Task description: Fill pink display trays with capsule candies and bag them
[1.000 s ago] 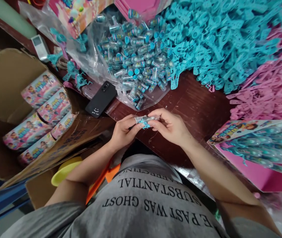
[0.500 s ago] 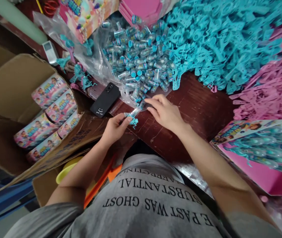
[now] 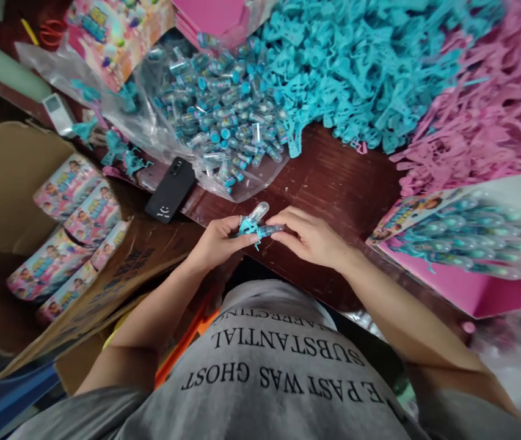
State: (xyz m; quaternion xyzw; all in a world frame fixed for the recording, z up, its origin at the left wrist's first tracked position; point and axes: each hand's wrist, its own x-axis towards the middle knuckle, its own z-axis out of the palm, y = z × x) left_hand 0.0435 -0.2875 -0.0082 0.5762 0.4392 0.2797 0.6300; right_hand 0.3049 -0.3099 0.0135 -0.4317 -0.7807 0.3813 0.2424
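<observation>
The left hand (image 3: 218,240) pinches a blue piece (image 3: 248,229) between thumb and fingers, its grip closed to about the piece's thickness, probably to steady it for the other hand. A clear tube (image 3: 259,212) rises from it, long axis slanting away from the body and rightward, rounded end outermost. The right hand (image 3: 313,235) has a vial (image 3: 270,231) in a narrow fingertip grip at one end, likely to leave the other free; it lies nearly level, pointing left at the blue piece. Whether it is seated or merely touching is hard to tell. All this is over the near edge of the bench (image 3: 333,177), with the bottles (image 3: 223,113) heaped just beyond, presumably for short reaches.
</observation>
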